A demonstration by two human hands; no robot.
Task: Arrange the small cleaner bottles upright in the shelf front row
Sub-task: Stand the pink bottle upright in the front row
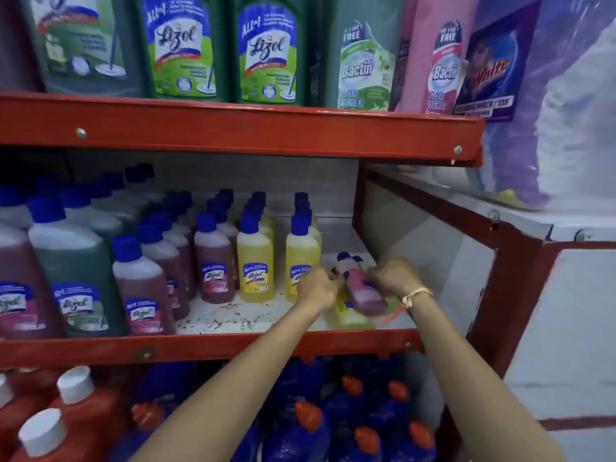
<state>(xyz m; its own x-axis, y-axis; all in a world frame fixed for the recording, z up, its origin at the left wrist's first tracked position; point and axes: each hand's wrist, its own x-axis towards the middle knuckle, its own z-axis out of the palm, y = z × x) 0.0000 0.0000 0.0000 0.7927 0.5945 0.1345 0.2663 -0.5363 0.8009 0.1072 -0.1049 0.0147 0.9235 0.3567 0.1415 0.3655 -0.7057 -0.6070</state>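
On the middle shelf (253,341), small blue-capped cleaner bottles stand upright in rows: a yellow one (255,265), another yellow one (300,258) and a pink one (213,261). At the shelf's right end a small pink bottle (365,293) lies tilted on top of a fallen yellow bottle (350,313). My left hand (316,288) grips the pink bottle's left side near its neck. My right hand (395,278), with a thread band at the wrist, is closed on its right side. Motion blur hides the fingers' exact hold.
Larger green and pink bottles (75,271) fill the shelf's left part. Big green bottles (181,45) and pouches (365,65) stand on the shelf above. Blue bottles with orange caps (310,418) and red bottles (73,395) sit below. The red frame post (500,295) borders the right.
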